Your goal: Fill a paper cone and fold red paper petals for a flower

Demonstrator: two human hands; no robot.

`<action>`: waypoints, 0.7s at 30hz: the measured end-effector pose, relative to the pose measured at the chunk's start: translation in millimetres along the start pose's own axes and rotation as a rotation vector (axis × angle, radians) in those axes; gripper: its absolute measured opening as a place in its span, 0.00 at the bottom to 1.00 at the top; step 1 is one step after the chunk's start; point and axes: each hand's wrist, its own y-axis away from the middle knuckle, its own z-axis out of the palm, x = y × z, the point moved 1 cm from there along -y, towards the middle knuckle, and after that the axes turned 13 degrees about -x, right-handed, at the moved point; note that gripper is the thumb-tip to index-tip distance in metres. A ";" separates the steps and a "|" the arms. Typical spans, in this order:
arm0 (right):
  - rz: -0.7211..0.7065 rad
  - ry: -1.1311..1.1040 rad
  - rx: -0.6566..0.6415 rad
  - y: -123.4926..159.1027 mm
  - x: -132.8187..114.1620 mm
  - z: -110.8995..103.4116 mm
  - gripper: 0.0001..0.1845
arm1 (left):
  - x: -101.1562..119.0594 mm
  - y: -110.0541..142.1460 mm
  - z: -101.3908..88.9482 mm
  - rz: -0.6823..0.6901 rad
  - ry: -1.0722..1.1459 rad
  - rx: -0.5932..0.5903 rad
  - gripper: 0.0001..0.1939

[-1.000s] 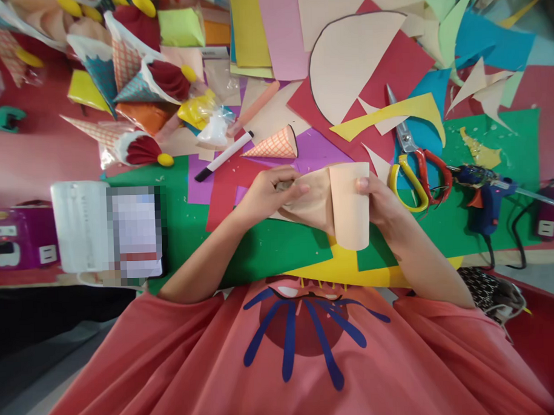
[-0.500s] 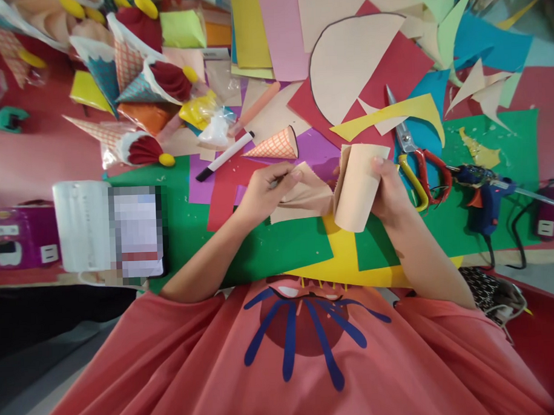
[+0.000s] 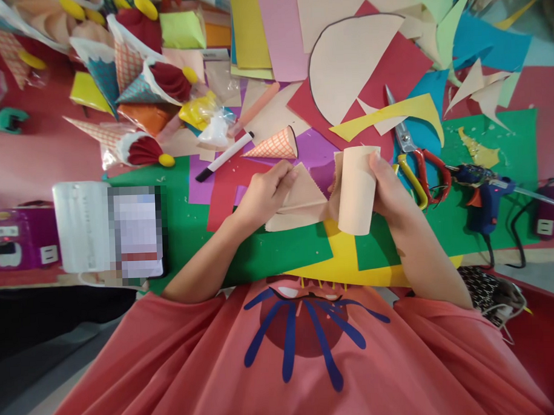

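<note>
Above the green sheet, my left hand is closed, thumb against fingers, on the loose end of a beige crepe paper strip. Creases run across that end, and one of its edges is jagged. My right hand grips the rolled part, a beige paper roll, with the thumb on its near side and the fingers hidden behind. Between the hands the strip seems to run from roll to loose end. A small orange-checked paper cone lies just beyond my left hand.
Scissors with red and yellow handles and a blue glue gun lie right. A black-and-white marker and several wrapped cones lie left. A phone sits by a white case. A cut beige paper piece lies beyond.
My right hand has turned the roll more upright and shifted it slightly. The loose end in my left hand has flattened a little and come slightly nearer me.
</note>
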 end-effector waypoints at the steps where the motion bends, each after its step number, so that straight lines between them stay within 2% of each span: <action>1: 0.001 -0.054 0.010 0.0 0.1 0.1 0.30 | -0.1 -0.1 0.1 -0.007 0.004 0.000 0.14; 3: -0.026 -0.171 0.036 -0.3 -0.1 -1.2 0.28 | -0.5 -0.2 0.1 -0.009 0.016 0.003 0.14; 6: -0.110 -0.076 0.091 -0.3 -3.5 -7.0 0.27 | -1.7 -0.5 -1.0 0.010 0.025 0.006 0.13; 9: -0.121 -0.027 0.175 0.1 -10.5 -14.0 0.24 | -3.4 -0.6 -2.6 -0.001 0.031 0.010 0.13; 12: -0.090 -0.123 0.235 -2.4 -21.8 -22.0 0.14 | -4.1 -0.3 -2.6 -0.020 0.037 0.008 0.13; 14: -0.146 -0.129 0.316 -6.8 -32.4 -30.6 0.04 | -3.3 0.2 -0.8 -0.013 0.025 -0.008 0.13; 16: -0.151 -0.018 0.387 -13.3 -43.9 -41.2 0.06 | -1.8 0.7 1.7 0.005 0.003 -0.035 0.12; 19: -0.220 0.371 0.361 -25.7 -62.5 -55.6 0.12 | 0.2 1.1 4.5 0.019 -0.038 -0.078 0.11; 21: -0.256 0.611 0.390 -34.1 -72.6 -62.8 0.18 | 0.8 1.2 5.0 0.022 -0.053 -0.091 0.12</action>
